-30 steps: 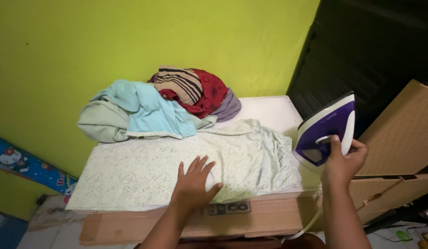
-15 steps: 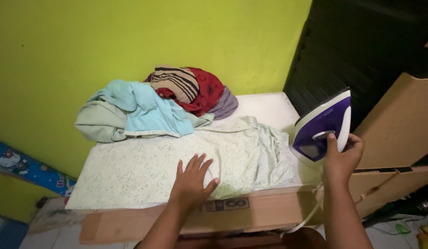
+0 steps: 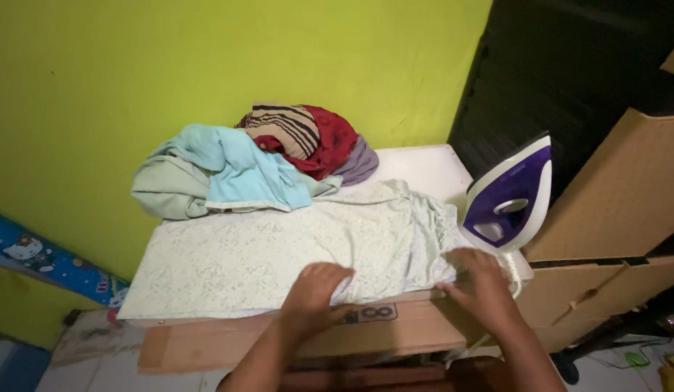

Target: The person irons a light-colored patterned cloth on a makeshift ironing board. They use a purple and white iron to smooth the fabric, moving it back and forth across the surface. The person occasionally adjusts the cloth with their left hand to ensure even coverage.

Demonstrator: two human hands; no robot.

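A pale green flowered garment [image 3: 279, 250] lies spread flat on a white board [image 3: 424, 167]. My left hand [image 3: 316, 287] curls over the garment's near edge and grips the cloth. My right hand [image 3: 478, 279] rests on the garment's right end at the board's near right corner, fingers bent onto the cloth. A purple and white iron [image 3: 509, 196] stands upright on its heel at the board's right edge, just beyond my right hand. Its white cord [image 3: 512, 272] hangs down by that hand.
A heap of clothes [image 3: 250, 167], light blue, mint, striped, red and grey, sits at the back left against the yellow-green wall. A cardboard strip [image 3: 395, 334] runs along the board's front. Brown cardboard boxes [image 3: 620, 210] stand to the right.
My right hand has set the iron upright on the board's right edge and let go, then dropped to the garment's right end. My left hand slid to the near edge and closed on the cloth.
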